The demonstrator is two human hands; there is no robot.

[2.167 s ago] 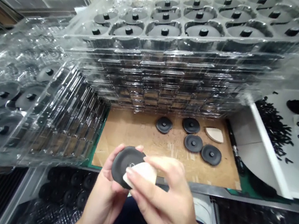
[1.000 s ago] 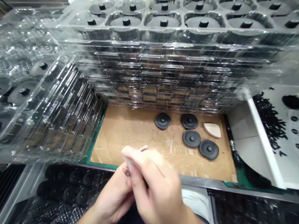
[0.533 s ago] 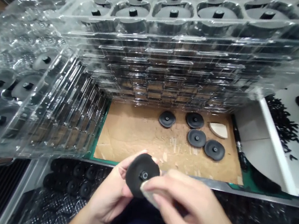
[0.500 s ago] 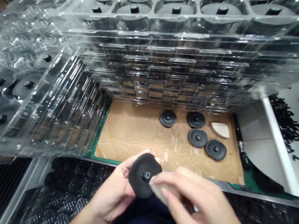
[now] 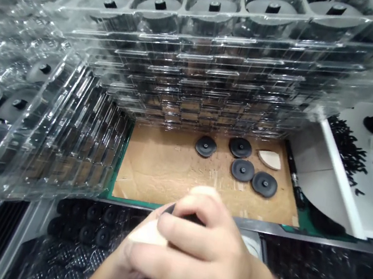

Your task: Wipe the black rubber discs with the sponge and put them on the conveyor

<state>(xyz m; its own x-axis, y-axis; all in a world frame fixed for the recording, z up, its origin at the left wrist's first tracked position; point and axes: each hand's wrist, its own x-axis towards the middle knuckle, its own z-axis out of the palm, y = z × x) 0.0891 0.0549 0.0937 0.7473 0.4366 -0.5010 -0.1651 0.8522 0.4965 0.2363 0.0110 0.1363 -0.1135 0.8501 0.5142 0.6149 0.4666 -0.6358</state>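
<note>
My left hand [image 5: 118,259] is closed around a black disc [image 5: 168,210]; only a sliver of its edge shows, the rest lying behind my other hand. My right hand [image 5: 209,254] grips a cream-coloured pad [image 5: 149,234] and presses it over the disc, so the two hands overlap at the front edge of the bench. Beyond them, several black discs [image 5: 242,170] with short central posts lie on a cardboard sheet [image 5: 152,167]. Beside these discs rests a second cream pad [image 5: 270,159] with a pointed end.
Tall stacks of clear plastic trays [image 5: 200,60] holding black discs rise behind the cardboard, with another stack [image 5: 92,142] at left. To the right stands a white bin wall [image 5: 343,172], with small black parts [image 5: 346,143] past it. More disc-filled trays [image 5: 95,224] sit below the bench.
My right hand has moved left with the pad and now covers the disc, whose face and post showed before. The view has shifted slightly.
</note>
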